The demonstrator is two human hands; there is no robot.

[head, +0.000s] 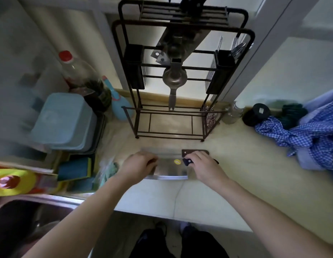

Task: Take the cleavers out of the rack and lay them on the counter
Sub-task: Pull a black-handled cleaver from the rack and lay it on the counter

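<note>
A steel cleaver (171,169) with a yellow sticker lies flat on the pale counter (236,174), in front of the black wire rack (208,125). My right hand (204,166) grips its dark blue handle (187,162). My left hand (138,163) holds the blade's left end with curled fingers. Just behind it lies a second cleaver, its brown riveted handle (196,152) showing past my right hand. A third cleaver (171,40) stands in the rack's top slots, black handle up.
A metal strainer (174,77) hangs in the middle of the rack. Stacked blue tubs (65,120), a red-capped bottle (78,75) and sponges (76,168) crowd the left. The sink (31,211) is at lower left. A blue checked cloth (311,135) and a dark jar (256,114) sit right.
</note>
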